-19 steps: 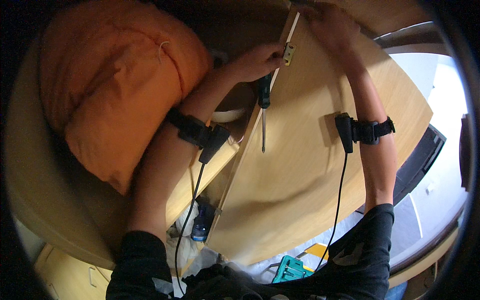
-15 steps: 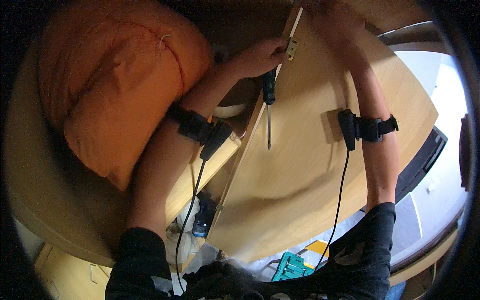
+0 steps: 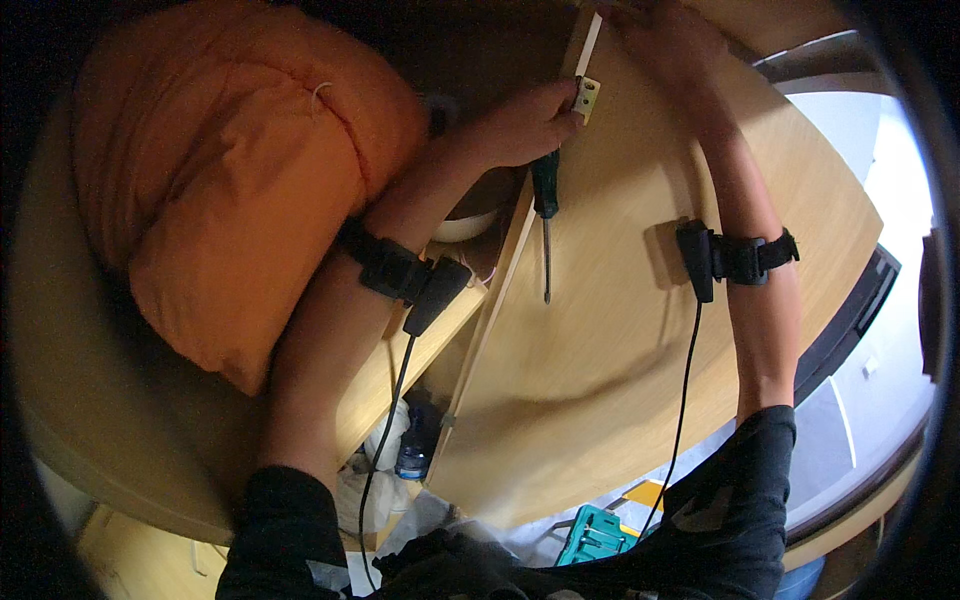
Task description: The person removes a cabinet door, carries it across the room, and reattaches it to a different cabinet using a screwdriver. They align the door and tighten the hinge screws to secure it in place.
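Note:
My left hand (image 3: 535,122) is closed at the edge of a light wooden cabinet door (image 3: 620,290). Its fingertips pinch a small brass-coloured hinge plate (image 3: 588,102), which juts out past the door's edge. Held lower in the same hand, a dark green-handled screwdriver (image 3: 546,210) hangs with its shaft pointing down along the door's face. Higher up, my right hand (image 3: 675,50) is at the door's top end, close to the same edge. Dimness and the frame's upper rim hide what its fingers do.
A big orange cloth bundle (image 3: 240,200) fills the left beside my left arm. A wooden shelf edge (image 3: 420,365) shows behind the door, with a plastic bottle (image 3: 412,450) below it. An open teal tool case (image 3: 597,538) lies low down. Cables run from my black forearm straps (image 3: 743,260).
The hinge plate has turned and stands out a little more from the door's edge. My left hand and the screwdriver have shifted slightly down and right. My right hand stays near the top.

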